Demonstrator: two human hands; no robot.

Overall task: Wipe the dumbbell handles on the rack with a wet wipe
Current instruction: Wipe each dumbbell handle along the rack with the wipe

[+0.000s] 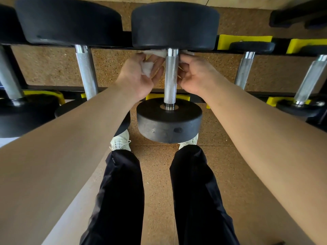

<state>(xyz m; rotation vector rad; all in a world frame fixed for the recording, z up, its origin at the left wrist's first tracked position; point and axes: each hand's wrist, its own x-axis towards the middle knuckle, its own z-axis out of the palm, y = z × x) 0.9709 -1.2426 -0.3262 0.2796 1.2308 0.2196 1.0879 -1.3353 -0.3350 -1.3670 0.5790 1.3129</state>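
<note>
Head view: the black steel rack (53, 87) with yellow cradles (244, 39) runs left to right across your field of view, above the speckled cork-coloured floor (157, 174). The dumbbells lie across it, side by side.

1. Locate the work item. The centre dumbbell with black rubber heads sits directly ahead of you. Its far head (175, 25) is at the top of the view. Its near head (169, 124) hangs over your feet.
2. Note the axis. The knurled chrome handle (171, 76) runs straight away from you, from near head to far head. Any wiping stroke must follow this line, not cross it.
3. Check hand position. Your left hand (139, 75) and right hand (196, 75) flank the handle at the same level, close to the far collar. Neither is nearer; the handle lies between them, touching or almost touching both.
4. Check the grip.
   - The left hand's fingers curl around a bunched part of the white wet wipe (147, 67).
   - The wipe passes around the far side of the handle, just under the far head.
   - A white edge shows past the right hand's curled fingertips, so that hand appears to pinch the other end.
5. Judgement: the wipe is looped at the far end, so the knurled length toward you is probably left to cover. Draw both hands back evenly along the axis.

The neighbouring chrome handles (86, 71) (245, 69) lie apart on either side.
</note>
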